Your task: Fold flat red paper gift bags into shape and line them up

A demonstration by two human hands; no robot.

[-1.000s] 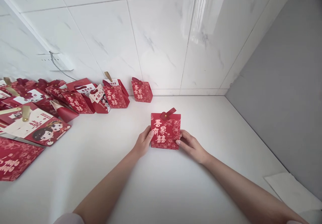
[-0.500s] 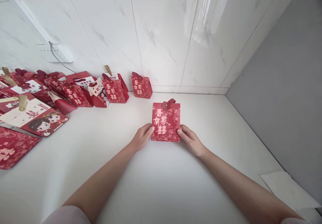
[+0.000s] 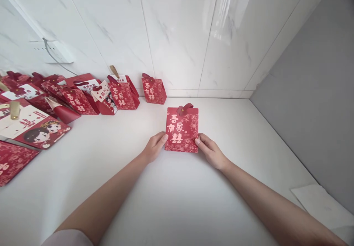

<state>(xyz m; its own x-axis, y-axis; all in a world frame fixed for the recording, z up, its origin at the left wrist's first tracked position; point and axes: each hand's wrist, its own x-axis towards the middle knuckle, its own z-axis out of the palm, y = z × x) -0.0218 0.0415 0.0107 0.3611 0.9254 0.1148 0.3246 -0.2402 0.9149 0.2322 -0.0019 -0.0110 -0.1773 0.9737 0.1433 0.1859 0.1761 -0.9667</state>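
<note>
Between my hands is a red gift box (image 3: 181,130) with pink floral print, pale Chinese characters and a dark red strap with a flower tab at its top. My left hand (image 3: 155,146) grips its lower left edge, thumb on the front face. On the lower right edge my right hand (image 3: 211,150) is closed the same way. Most of the fingers are hidden behind the box. The front faces me, and I cannot tell whether its bottom touches the white table (image 3: 166,198).
A matching small box (image 3: 154,91) stands against the tiled wall. Several more red boxes (image 3: 77,100) crowd the left, one with a cartoon couple (image 3: 44,130). A socket with a cable (image 3: 59,52) is above them. White sheets (image 3: 318,201) lie at the right edge.
The view has shifted slightly, so the boxes at the back appear a little lower left and higher. Both hands keep hold of the gift box, which appears slightly larger and higher.
</note>
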